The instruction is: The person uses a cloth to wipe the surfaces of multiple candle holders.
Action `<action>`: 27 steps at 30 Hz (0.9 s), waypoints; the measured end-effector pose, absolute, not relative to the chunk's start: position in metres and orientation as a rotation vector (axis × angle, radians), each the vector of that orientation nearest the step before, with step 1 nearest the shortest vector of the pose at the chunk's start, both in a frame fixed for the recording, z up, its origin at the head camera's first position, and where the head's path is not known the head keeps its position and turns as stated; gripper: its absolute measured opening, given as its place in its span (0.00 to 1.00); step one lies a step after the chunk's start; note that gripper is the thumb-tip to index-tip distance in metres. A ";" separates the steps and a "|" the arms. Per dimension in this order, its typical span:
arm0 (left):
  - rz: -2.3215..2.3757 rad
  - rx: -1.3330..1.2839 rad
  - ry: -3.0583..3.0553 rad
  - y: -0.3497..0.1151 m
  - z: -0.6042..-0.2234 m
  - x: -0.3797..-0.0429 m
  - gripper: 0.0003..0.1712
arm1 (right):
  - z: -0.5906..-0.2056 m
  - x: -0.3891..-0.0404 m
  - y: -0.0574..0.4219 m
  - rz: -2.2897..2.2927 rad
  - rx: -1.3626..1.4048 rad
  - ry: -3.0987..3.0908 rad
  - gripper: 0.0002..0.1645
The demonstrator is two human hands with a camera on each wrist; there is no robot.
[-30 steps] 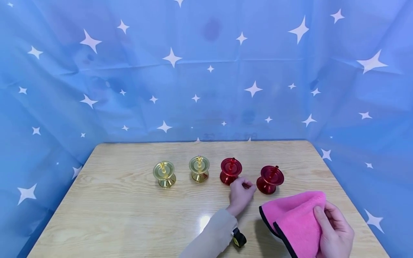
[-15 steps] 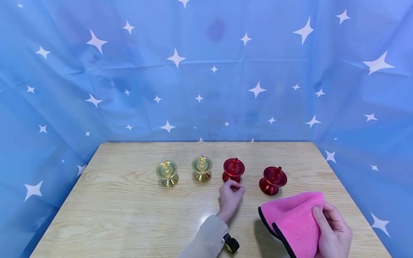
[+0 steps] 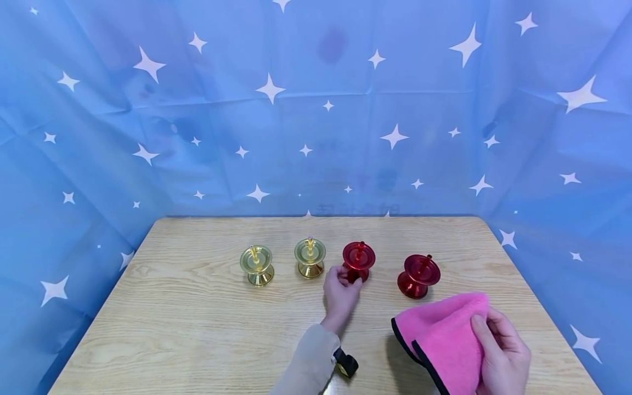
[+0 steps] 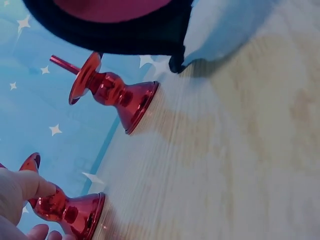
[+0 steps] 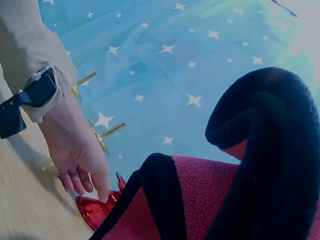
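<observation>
In the head view, my left hand is at the lower part of a red metal candle holder, fingers on its left and thumb on its right. From the left wrist, the thumb lies across the bulbous stem of this candle holder; the fingers show only partly. My right hand pinches a pink plush cloth with black edging between thumb and fingers, hanging over the table's right front. Just beyond the cloth stands a second red candle holder. The right wrist view is largely filled by the cloth.
Two gold candle holders stand left of the red ones, roughly in a row. The wooden table runs back to a blue curtain with white stars, which also encloses both sides.
My left hand drew back left from between the two red candle holders, then reached forward onto the left red one. The right hand and cloth have shifted slightly left.
</observation>
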State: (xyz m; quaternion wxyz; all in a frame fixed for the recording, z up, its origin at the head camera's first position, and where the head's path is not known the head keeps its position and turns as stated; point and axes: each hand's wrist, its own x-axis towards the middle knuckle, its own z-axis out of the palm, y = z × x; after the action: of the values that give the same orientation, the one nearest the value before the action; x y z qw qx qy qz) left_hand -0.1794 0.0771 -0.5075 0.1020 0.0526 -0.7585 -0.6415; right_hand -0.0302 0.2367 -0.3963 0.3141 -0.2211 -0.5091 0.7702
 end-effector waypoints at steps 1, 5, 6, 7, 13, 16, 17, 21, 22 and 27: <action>-1.876 0.150 -2.256 0.077 -0.508 -0.181 0.18 | -0.397 -0.030 0.237 2.030 -0.591 -1.349 0.10; -1.796 0.115 -2.327 0.077 -0.508 -0.185 0.20 | -0.398 -0.029 0.238 2.033 -0.617 -1.376 0.11; -1.774 0.108 -2.348 0.077 -0.508 -0.187 0.20 | -0.398 -0.029 0.238 2.034 -0.621 -1.380 0.11; -1.750 0.099 -2.368 0.077 -0.509 -0.188 0.20 | -0.398 -0.029 0.238 2.036 -0.621 -1.380 0.11; -1.593 0.067 -2.485 0.077 -0.510 -0.197 0.25 | -0.397 -0.029 0.239 2.034 -0.604 -1.381 0.10; -1.508 0.052 -2.531 0.078 -0.511 -0.201 0.27 | -0.397 -0.028 0.239 2.031 -0.584 -1.379 0.10; -1.480 0.045 -2.541 0.078 -0.511 -0.202 0.27 | -0.397 -0.029 0.239 2.029 -0.577 -1.379 0.10; -1.405 0.035 -2.556 0.078 -0.514 -0.205 0.24 | -0.396 -0.028 0.239 2.030 -0.565 -1.375 0.10; -1.395 0.032 -2.554 0.078 -0.515 -0.205 0.22 | -0.396 -0.028 0.239 2.032 -0.565 -1.376 0.10; -1.348 0.022 -2.556 0.078 -0.517 -0.208 0.20 | -0.397 -0.027 0.241 2.039 -0.557 -1.383 0.11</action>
State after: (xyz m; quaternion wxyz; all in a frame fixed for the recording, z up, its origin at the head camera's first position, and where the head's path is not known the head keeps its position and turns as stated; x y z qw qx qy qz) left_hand -0.2082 0.0780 -0.5170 0.1257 0.0075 -0.8775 -0.4628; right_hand -0.0275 0.2411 -0.3965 0.3031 -0.2103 -0.5219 0.7691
